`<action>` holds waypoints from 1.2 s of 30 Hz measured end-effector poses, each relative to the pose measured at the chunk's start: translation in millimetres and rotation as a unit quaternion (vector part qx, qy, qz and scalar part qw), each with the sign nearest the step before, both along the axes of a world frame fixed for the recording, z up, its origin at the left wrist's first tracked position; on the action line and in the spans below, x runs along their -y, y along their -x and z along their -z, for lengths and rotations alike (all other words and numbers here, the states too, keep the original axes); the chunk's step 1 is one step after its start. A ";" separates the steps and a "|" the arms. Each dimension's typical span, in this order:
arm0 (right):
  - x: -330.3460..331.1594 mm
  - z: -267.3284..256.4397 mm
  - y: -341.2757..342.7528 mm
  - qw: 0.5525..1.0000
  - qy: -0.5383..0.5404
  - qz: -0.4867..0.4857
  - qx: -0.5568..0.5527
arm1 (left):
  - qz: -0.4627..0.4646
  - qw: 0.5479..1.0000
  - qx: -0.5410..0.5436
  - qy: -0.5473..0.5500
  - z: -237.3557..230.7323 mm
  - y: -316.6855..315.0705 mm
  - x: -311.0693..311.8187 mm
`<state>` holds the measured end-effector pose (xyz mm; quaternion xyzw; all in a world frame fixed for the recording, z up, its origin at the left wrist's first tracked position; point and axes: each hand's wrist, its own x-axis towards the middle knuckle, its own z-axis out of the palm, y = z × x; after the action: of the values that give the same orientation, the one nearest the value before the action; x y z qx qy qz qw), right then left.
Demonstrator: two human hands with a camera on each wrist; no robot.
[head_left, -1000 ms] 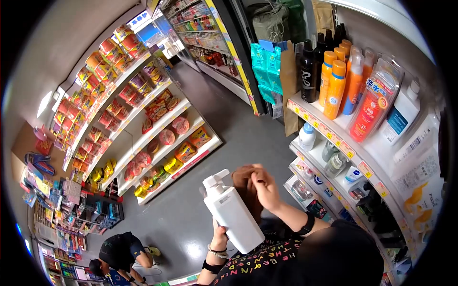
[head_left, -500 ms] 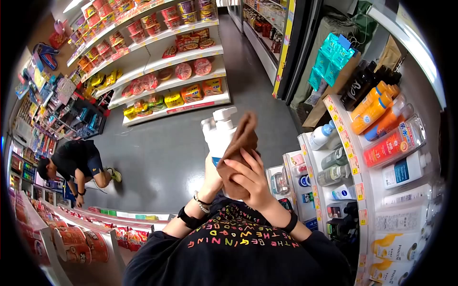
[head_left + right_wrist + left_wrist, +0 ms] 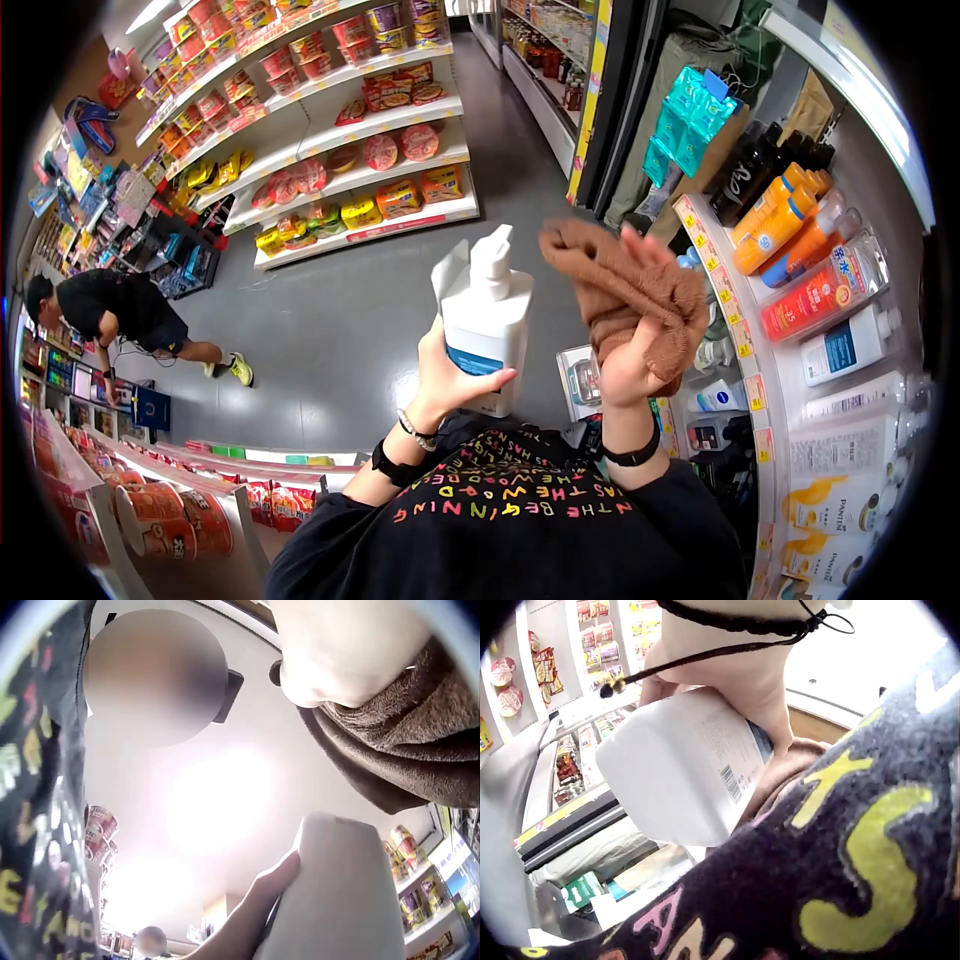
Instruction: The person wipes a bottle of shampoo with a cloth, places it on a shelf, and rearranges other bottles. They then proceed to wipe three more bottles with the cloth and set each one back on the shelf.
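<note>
In the head view the left hand [image 3: 446, 376] grips a white pump bottle [image 3: 489, 318] with a blue label, its pump at the top; a second white shape stands behind it on the left. The left wrist view shows the bottle's base and barcode side [image 3: 679, 769], with the left hand [image 3: 739, 690] around it. A brown cloth [image 3: 632, 290] hangs bunched over the right hand [image 3: 632, 365], a little right of the bottle and apart from it. In the right wrist view the cloth [image 3: 405, 735] drapes from the right hand [image 3: 345, 652], above the bottle [image 3: 337, 892].
Shelves [image 3: 735, 320] at the right hold orange spray bottles [image 3: 775, 225] and a white bottle [image 3: 850, 343]. Across the grey floor [image 3: 330, 330] stands a rack of noodle packs [image 3: 360, 210]. A person in black [image 3: 125, 320] bends at the left. A low shelf [image 3: 240, 465] lies at the lower left.
The right hand and cloth have moved off the bottle to the right. The bottle shows more fully in the left hand. The person at the left has shifted farther left.
</note>
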<state>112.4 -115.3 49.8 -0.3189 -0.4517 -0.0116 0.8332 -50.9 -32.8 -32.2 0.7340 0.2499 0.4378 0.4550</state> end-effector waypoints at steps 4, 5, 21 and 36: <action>-20.6 -19.1 -6.9 0.938 0.067 0.102 0.325 | 0.013 0.994 -0.046 -0.093 -8.8 -6.9 8.2; -21.4 -17.5 -3.5 0.879 0.201 0.089 0.424 | 0.010 0.995 -0.056 -0.082 -10.1 -8.0 9.3; 23.5 0.0 -53.0 0.977 -0.049 -0.046 -0.203 | 0.021 0.997 -0.067 -0.021 2.7 -21.4 7.1; 10.6 40.3 -80.5 0.942 0.130 0.186 0.248 | 0.065 0.997 -0.032 -0.034 -6.5 -52.1 19.8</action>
<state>192.9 -125.9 9.4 -0.4899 -0.5740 -0.1864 0.6291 1.1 -52.6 -25.6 0.7773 0.2015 0.3917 0.4492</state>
